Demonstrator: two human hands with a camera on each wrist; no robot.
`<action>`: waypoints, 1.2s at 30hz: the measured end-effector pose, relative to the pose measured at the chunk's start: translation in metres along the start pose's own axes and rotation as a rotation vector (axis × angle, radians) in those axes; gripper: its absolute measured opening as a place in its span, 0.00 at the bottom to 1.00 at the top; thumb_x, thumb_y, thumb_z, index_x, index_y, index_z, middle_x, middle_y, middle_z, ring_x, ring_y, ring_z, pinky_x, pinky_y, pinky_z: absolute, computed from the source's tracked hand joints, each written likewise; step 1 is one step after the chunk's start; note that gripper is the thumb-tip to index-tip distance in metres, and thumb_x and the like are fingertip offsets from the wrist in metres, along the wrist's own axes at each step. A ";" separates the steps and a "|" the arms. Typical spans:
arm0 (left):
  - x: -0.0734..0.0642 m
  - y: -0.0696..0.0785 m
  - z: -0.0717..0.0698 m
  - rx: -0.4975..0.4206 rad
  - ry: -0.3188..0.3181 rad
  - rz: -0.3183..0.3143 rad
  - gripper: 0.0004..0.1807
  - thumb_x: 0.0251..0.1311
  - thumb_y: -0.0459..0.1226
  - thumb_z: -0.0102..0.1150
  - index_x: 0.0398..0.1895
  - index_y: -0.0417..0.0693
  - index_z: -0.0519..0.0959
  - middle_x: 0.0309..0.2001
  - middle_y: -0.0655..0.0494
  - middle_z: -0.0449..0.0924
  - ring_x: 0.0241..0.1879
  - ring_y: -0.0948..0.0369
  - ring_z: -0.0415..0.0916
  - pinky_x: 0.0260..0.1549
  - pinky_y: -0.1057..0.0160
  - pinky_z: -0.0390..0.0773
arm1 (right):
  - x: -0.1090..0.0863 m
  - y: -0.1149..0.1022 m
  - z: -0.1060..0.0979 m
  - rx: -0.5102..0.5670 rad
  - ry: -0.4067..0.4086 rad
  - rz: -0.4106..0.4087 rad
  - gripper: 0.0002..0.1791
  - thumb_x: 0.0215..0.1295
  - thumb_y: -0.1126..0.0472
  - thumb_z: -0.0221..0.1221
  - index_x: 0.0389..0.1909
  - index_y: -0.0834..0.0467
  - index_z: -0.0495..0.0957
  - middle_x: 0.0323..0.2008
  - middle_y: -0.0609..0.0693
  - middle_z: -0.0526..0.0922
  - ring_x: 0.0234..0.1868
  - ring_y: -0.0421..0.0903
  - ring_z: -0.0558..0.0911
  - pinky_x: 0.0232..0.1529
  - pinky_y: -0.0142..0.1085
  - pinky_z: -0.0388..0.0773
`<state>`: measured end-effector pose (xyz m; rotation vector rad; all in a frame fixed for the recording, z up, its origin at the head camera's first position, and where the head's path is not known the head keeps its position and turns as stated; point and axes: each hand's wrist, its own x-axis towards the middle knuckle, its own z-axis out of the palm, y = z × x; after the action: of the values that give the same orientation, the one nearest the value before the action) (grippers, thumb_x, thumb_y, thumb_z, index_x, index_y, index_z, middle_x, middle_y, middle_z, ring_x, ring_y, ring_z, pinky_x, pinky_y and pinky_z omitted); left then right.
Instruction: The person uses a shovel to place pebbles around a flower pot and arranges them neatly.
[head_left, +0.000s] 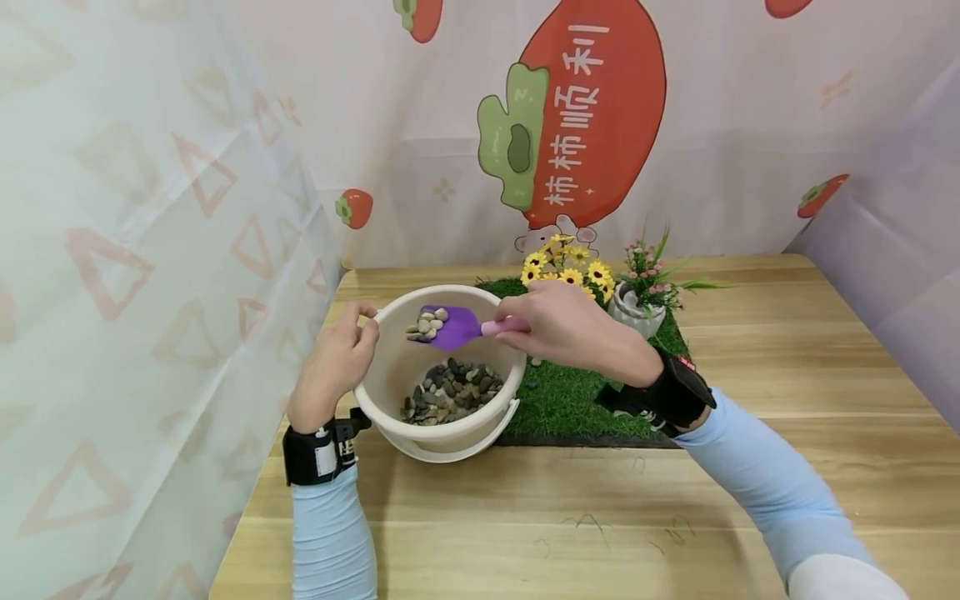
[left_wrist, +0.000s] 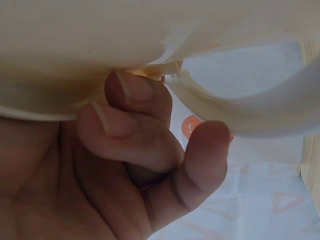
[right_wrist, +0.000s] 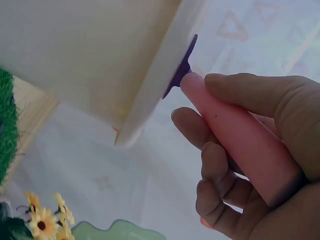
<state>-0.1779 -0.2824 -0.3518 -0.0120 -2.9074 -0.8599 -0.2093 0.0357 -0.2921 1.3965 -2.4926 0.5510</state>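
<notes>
A cream bucket [head_left: 517, 367] stands on the table, dark and pale pebbles [head_left: 453, 390] covering part of its bottom. My left hand [head_left: 337, 358] grips the bucket's left rim; in the left wrist view its fingers curl under the rim beside the bucket's handle [left_wrist: 260, 115]. My right hand [head_left: 573, 329] holds a small toy shovel by its pink handle [right_wrist: 240, 135]. The shovel's purple blade [head_left: 457, 330] is over the bucket's opening and carries several light pebbles [head_left: 430, 323]. In the right wrist view, the bucket wall hides most of the blade.
Right of the bucket lies a mat of artificial grass [head_left: 555, 408]. Yellow flowers [head_left: 570, 271] and a white pot [head_left: 636, 315] with pink flowers stand at its back. The wooden table [head_left: 795, 367] extends right; printed cloth [head_left: 420, 192] hangs behind and at the sides.
</notes>
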 end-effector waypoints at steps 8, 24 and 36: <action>-0.001 -0.001 0.001 0.000 0.003 0.005 0.20 0.74 0.47 0.30 0.58 0.48 0.67 0.33 0.49 0.83 0.27 0.56 0.78 0.27 0.60 0.76 | -0.012 0.005 -0.021 -0.025 -0.018 0.060 0.05 0.65 0.51 0.63 0.34 0.47 0.84 0.22 0.39 0.77 0.26 0.40 0.68 0.31 0.34 0.62; -0.001 -0.001 0.000 -0.007 -0.004 -0.001 0.22 0.75 0.48 0.29 0.60 0.48 0.66 0.33 0.47 0.82 0.22 0.57 0.75 0.25 0.61 0.74 | -0.050 0.030 -0.060 -0.065 0.044 0.231 0.06 0.63 0.52 0.65 0.37 0.49 0.85 0.26 0.42 0.83 0.26 0.39 0.74 0.29 0.35 0.67; -0.001 -0.001 -0.001 -0.002 0.015 0.009 0.21 0.75 0.48 0.30 0.58 0.48 0.67 0.35 0.48 0.84 0.25 0.56 0.78 0.26 0.60 0.75 | -0.078 0.045 -0.058 -0.040 0.016 0.329 0.03 0.64 0.51 0.63 0.35 0.44 0.82 0.24 0.37 0.80 0.23 0.35 0.73 0.29 0.31 0.68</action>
<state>-0.1766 -0.2835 -0.3519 -0.0186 -2.8907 -0.8575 -0.2066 0.1420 -0.2791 0.9663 -2.7206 0.5664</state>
